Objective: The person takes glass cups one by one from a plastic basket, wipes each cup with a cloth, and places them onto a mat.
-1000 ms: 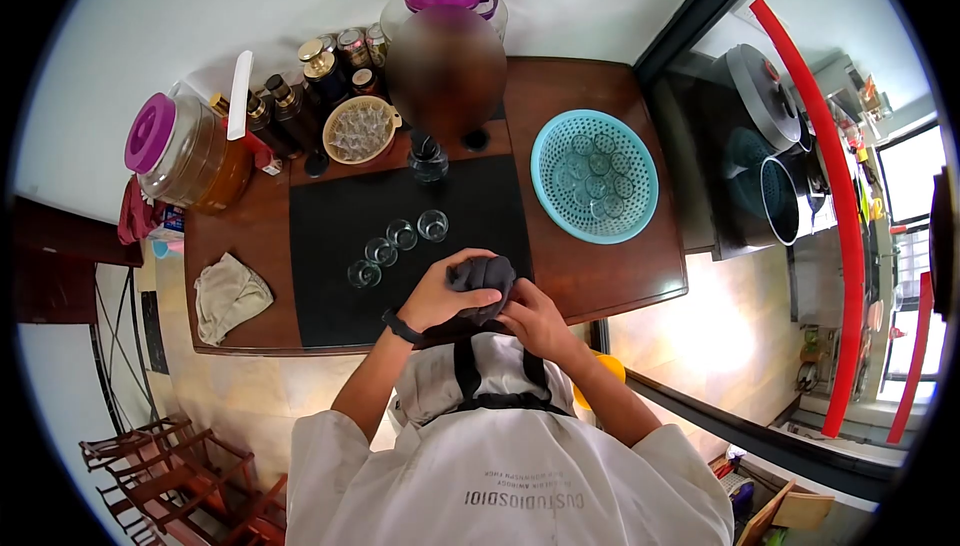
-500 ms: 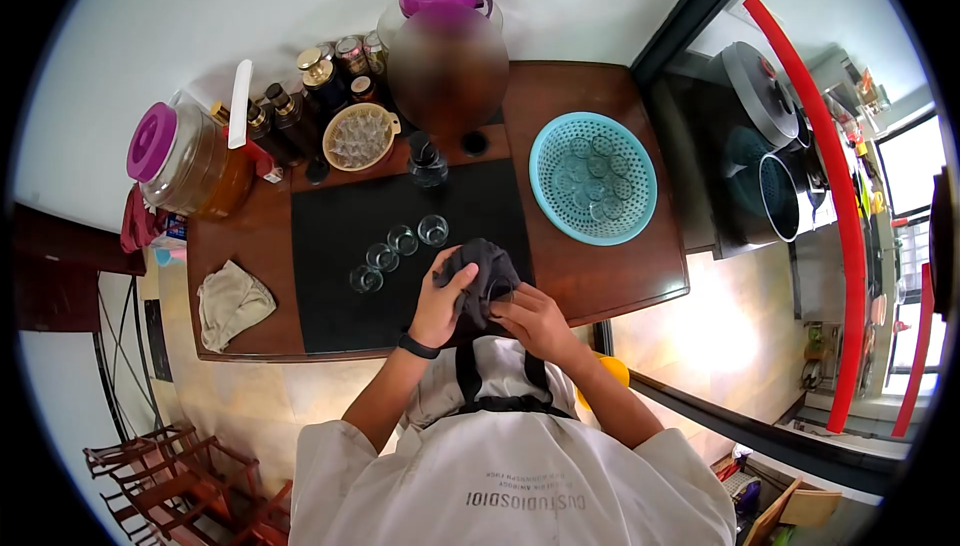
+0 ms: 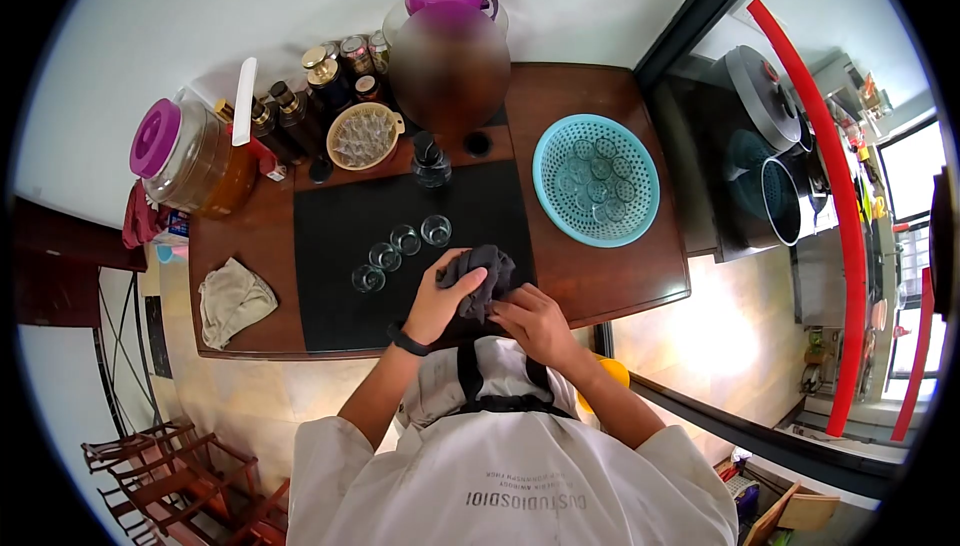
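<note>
My left hand (image 3: 440, 294) is wrapped around a bunched dark grey cloth (image 3: 490, 271) above the front edge of the black mat. From the other side, my right hand (image 3: 533, 324) pinches the cloth's lower edge with bent fingers. Whatever the folds may cover is mostly hidden; I cannot clearly make out a glass inside. Just left of the cloth, several small clear glasses (image 3: 405, 239) stand in a slanted row on the black mat (image 3: 330, 216). Behind them is a glass bottle with a dark top (image 3: 431, 168).
A light blue colander (image 3: 548, 208) with several glasses stands on the right of the wooden table (image 3: 620, 276). A beige cloth (image 3: 235, 301) lies at left. Along the back are a small basket (image 3: 398, 126), bottles (image 3: 295, 116) and large purple-lidded jars (image 3: 205, 171).
The cloth has turned and shifted slightly between my hands, and my fingers have moved a little over it. The glasses and colander keep their places on the table.
</note>
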### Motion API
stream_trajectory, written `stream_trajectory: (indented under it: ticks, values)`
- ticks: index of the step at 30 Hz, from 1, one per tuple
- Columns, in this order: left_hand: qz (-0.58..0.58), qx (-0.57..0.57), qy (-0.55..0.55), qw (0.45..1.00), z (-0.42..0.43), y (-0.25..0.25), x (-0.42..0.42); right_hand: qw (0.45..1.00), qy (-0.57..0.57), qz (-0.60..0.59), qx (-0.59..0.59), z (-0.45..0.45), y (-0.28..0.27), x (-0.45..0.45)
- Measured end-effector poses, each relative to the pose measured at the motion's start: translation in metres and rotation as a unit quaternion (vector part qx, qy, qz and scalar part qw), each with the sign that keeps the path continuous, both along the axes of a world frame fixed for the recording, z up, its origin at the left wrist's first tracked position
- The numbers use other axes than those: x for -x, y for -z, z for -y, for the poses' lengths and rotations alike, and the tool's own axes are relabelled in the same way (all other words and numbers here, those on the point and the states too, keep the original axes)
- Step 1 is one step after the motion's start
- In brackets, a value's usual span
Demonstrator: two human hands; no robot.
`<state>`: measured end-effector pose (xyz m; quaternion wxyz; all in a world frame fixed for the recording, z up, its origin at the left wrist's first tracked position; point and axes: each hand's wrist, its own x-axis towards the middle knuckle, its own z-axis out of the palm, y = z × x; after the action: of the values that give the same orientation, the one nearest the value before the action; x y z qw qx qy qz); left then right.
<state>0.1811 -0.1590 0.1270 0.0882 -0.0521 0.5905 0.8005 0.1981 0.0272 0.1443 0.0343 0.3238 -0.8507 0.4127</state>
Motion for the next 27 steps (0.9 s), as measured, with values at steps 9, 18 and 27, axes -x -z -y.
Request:
stream_trajectory:
  ticks: [9, 18, 27]
  values:
    - [-0.19, 0.212, -0.029, 0.958, -0.007, 0.002, -0.004, 0.923, 0.012, 0.369, 0.113, 0.003, -0.01, -0.004]
    - [0.111, -0.152, -0.033, 0.982, -0.008, 0.017, -0.006, 0.999, -0.025, -0.028, 0.036, -0.001, 0.01, 0.005]
    - [0.049, -0.02, -0.011, 0.999, -0.003, 0.023, 0.005, 0.996, 0.007, -0.087, 0.027, -0.002, 0.01, 0.009]
